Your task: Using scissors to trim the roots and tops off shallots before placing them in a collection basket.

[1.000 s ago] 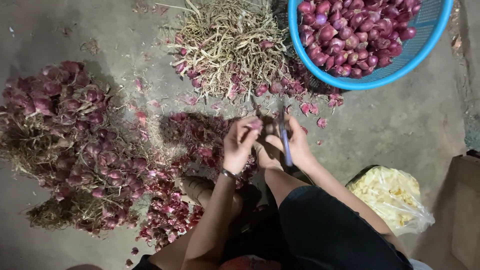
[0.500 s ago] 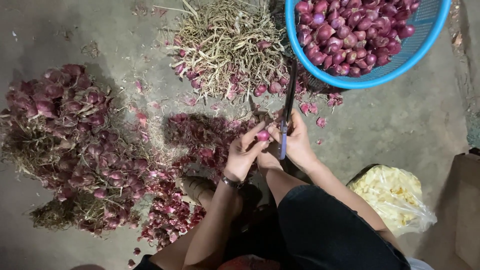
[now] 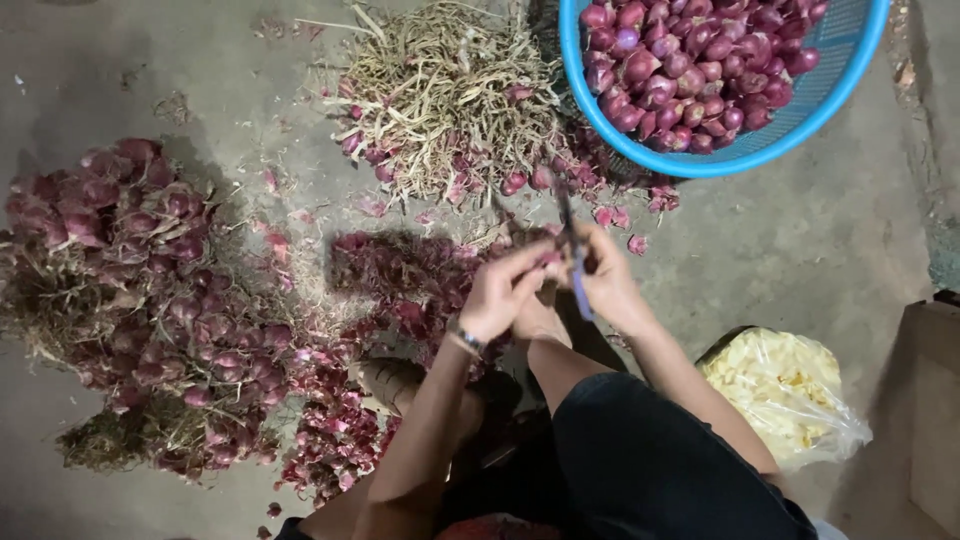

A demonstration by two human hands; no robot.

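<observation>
Left hand (image 3: pixel 497 293) pinching a shallot (image 3: pixel 549 258), right hand (image 3: pixel 610 290) clenched around a knife (image 3: pixel 572 255).

Bare concrete floor (image 3: pixel 800 240) lies open to the right of the hands, between the blue basket (image 3: pixel 835 100) and the plastic bag (image 3: pixel 790 390). Ahead, the heap of dry stalks (image 3: pixel 440 90) blocks the way (shallot peelings (image 3: pixel 400 275) litter its foot). The uncut shallot pile (image 3: pixel 130 290) fills the left.
</observation>
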